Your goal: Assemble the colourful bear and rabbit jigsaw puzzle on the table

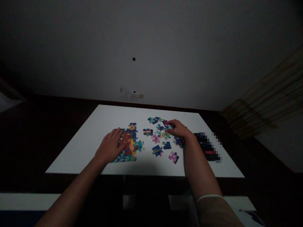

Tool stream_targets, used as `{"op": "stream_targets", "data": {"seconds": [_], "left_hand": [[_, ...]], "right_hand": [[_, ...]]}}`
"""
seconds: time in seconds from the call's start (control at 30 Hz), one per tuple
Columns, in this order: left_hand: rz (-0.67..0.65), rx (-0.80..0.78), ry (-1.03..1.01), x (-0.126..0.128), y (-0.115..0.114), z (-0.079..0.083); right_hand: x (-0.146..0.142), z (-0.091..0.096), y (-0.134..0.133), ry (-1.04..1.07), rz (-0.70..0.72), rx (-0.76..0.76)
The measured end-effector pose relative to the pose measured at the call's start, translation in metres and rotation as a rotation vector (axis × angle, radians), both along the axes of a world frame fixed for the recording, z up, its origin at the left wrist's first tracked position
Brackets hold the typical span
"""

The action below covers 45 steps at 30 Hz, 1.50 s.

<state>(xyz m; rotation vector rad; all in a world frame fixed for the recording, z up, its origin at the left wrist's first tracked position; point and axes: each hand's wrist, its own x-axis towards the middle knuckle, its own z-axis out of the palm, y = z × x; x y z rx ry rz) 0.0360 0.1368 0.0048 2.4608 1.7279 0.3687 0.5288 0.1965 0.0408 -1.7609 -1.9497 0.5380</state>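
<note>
My left hand (110,146) lies flat on the left side of a joined section of jigsaw puzzle (129,143), which shows a brown animal among plants. A few joined pieces jut out at its top and right edge. To the right, several loose puzzle pieces are scattered, among them a pink one (174,157), a dark blue one (167,145) and a blue one with yellow (157,150). Over the far right of these, my right hand (177,128) has its thumb and forefinger curled around a teal puzzle piece (169,126); its palm hides part of the pile.
Everything rests on a white table (78,151) with its near edge close to my body. A dark, partly blurred object with a red stripe (209,152) lies right of my right forearm. Beyond the table is a wall with sockets (137,95).
</note>
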Motion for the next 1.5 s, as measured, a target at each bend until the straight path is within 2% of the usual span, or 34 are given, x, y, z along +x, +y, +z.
{"op": "stream_targets", "data": {"seconds": [0.3, 0.4, 0.5, 0.67, 0.83, 0.97, 1.07, 1.13, 1.2, 1.3, 1.4, 1.5], "left_hand": [[0.016, -0.059, 0.025, 0.003, -0.003, 0.009], [0.008, -0.064, 0.025, 0.003, -0.003, 0.009], [0.003, -0.038, 0.009, 0.001, -0.002, 0.006], [0.005, -0.003, -0.012, -0.001, -0.001, 0.0], [0.008, -0.033, -0.011, 0.002, -0.001, 0.003], [0.013, -0.047, 0.017, 0.002, -0.001, 0.003], [0.006, -0.038, 0.033, 0.002, -0.001, 0.0], [0.006, -0.037, 0.037, 0.002, -0.001, -0.001], [0.008, -0.05, 0.046, 0.002, -0.001, 0.0], [0.014, -0.066, 0.051, 0.003, -0.001, 0.002], [0.016, -0.066, 0.043, 0.003, -0.001, 0.002], [0.021, -0.056, 0.033, 0.003, -0.001, 0.001]], "right_hand": [[-0.052, 0.01, 0.001, -0.075, 0.332, -0.03], [-0.067, 0.008, 0.001, -0.095, 0.373, -0.026], [-0.073, 0.007, 0.002, -0.095, 0.351, 0.007], [-0.057, 0.01, 0.009, -0.098, 0.171, 0.132], [-0.036, 0.007, 0.012, -0.12, 0.017, 0.265], [-0.025, 0.004, 0.012, -0.005, -0.131, 0.363], [-0.019, 0.005, 0.013, 0.221, -0.327, 0.465], [-0.018, 0.008, 0.017, 0.473, -0.494, 0.515], [-0.019, 0.013, 0.021, 0.789, -0.642, 0.507], [-0.017, 0.018, 0.027, 1.196, -0.784, 0.451], [-0.007, 0.021, 0.027, 1.372, -0.87, 0.478], [0.01, 0.021, 0.023, 1.397, -0.942, 0.558]]}}
